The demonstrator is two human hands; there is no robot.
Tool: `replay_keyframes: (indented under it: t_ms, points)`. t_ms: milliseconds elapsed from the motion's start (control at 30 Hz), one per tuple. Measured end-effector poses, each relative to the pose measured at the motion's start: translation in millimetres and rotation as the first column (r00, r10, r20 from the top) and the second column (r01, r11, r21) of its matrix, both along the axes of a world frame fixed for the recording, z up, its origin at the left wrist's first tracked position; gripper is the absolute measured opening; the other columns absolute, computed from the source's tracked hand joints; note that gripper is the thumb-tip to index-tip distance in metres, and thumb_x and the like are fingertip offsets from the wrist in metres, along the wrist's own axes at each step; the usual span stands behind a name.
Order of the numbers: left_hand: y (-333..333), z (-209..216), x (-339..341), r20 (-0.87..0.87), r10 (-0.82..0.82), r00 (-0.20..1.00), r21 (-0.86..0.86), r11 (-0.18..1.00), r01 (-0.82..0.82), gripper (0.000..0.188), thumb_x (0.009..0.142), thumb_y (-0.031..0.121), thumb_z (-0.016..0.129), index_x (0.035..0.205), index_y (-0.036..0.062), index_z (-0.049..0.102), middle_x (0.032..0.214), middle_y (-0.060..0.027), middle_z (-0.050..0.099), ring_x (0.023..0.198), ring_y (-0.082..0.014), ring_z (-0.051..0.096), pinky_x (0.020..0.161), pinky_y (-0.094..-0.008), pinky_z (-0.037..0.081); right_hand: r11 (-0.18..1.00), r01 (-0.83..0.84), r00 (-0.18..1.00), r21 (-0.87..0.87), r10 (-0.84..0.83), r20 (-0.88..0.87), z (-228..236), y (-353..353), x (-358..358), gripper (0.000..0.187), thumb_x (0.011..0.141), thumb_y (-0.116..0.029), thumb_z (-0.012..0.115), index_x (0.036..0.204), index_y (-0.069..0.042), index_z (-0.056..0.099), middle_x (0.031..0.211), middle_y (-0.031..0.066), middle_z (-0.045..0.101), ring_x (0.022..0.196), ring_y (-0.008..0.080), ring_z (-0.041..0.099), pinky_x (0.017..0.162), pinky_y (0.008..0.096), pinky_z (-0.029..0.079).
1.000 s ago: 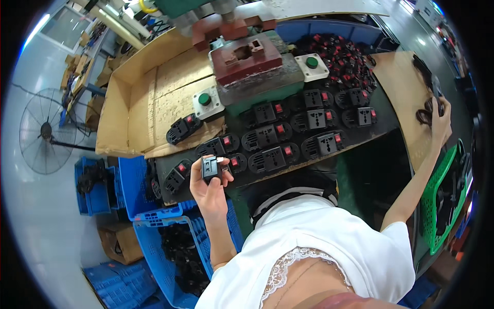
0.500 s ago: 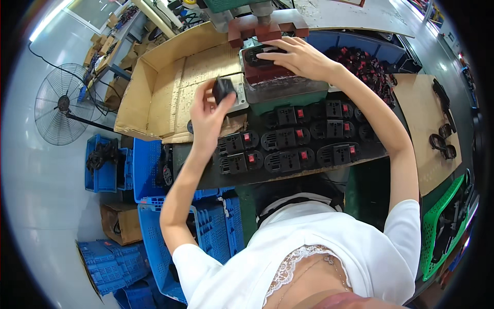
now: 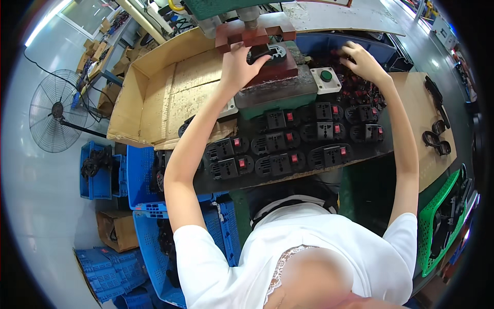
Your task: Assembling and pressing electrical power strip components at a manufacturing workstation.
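Observation:
My left hand (image 3: 241,68) is at the press fixture, thumb and fingers closed round a black plastic block (image 3: 261,54). The block sits at a black rounded housing (image 3: 278,52) on the dark red fixture block (image 3: 278,72), just under the reddish press head (image 3: 257,32). Part of the block is hidden by my fingers. Over a heap of small red and black switches (image 3: 363,90) at the right, my right hand (image 3: 366,63) has its fingers bent, with a gap between them and the thumb. Rows of black socket housings with red switches (image 3: 278,142) lie in front of the fixture.
A green push button (image 3: 325,75) on a pale box stands right of the fixture. An open cardboard box (image 3: 154,98) lies left. Blue crates (image 3: 145,226) are at lower left, a green basket (image 3: 426,232) at right. A fan (image 3: 57,109) stands at far left.
My left hand has carried the black block up and right to the fixture. My right hand has left the fixture and moved right, over the heap of switches. The view has shifted slightly.

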State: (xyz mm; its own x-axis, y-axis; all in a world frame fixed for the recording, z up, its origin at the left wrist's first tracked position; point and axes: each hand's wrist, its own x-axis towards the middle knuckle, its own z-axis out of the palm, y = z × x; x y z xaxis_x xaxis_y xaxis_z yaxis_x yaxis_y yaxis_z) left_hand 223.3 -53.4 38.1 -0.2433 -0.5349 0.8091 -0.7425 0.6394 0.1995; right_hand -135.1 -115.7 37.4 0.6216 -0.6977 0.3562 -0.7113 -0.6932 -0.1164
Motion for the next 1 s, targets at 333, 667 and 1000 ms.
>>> replay_keyframes:
  t_ms: [333,667,1000]
  points:
    - [7,4,12,-0.055,-0.063,0.996,0.077,0.995,0.067,0.039,0.072,0.023,0.081,0.099,0.0001,0.065,0.089,-0.0109,0.068,0.080,-0.0206,0.065,0.074,-0.0324,0.050,0.983,0.053,0.980,0.175,-0.085,0.180,-17,-13,-12,0.023,0.084,-0.014,0.067,0.098,0.004,0.063,0.099,0.0182,0.064,0.094,0.0343,0.060,0.085,0.0388,0.049]
    - [0,5,29,-0.358,0.005,0.934,0.497,0.848,0.186,0.044,0.074,0.026,0.081,0.107,0.0010,0.065,0.096,-0.0077,0.068,0.088,-0.0160,0.062,0.080,-0.0306,0.049,0.957,0.129,0.983,0.260,-0.158,0.091,-5,-20,5,0.018,0.085,-0.008,0.066,0.097,0.005,0.062,0.096,0.0163,0.066,0.093,0.0251,0.064,0.084,0.0315,0.050]
    - [7,12,16,-0.068,-0.044,0.997,0.389,0.919,0.067,0.039,0.079,0.026,0.076,0.116,0.0197,0.067,0.097,-0.0095,0.065,0.091,-0.0207,0.061,0.088,-0.0299,0.046,0.792,-0.497,0.671,0.354,0.093,0.735,21,5,34,0.015,0.090,-0.011,0.064,0.104,-0.005,0.063,0.104,0.0003,0.062,0.094,0.0054,0.056,0.091,0.0220,0.043]
